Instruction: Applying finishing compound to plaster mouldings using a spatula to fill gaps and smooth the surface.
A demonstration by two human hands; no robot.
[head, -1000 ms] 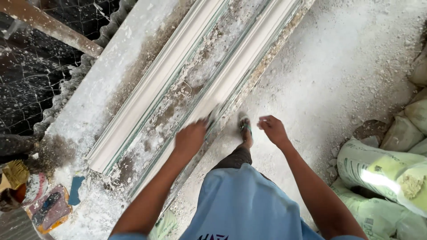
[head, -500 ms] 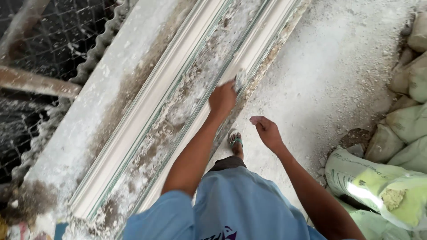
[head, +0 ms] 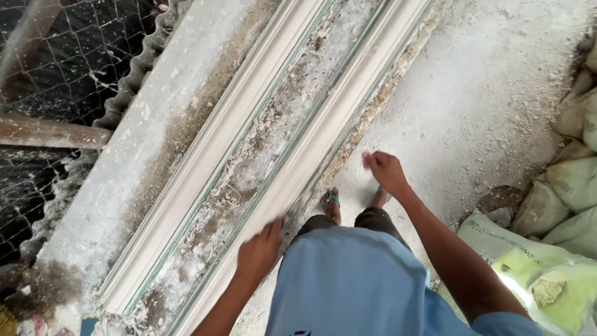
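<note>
- The left hand (head: 260, 252), low in the frame and blurred, is laid on the near white moulding strip (head: 323, 140); whether anything is gripped cannot be told.
- The right hand (head: 385, 172), right of centre, is held over the dusty floor (head: 491, 93), fingers loosely curled, nothing seen in it (also blurred).
- The worktop (head: 168, 118) is cut off at top and bottom.
- Sacks (head: 575, 183) are cropped at the right edge.
</note>
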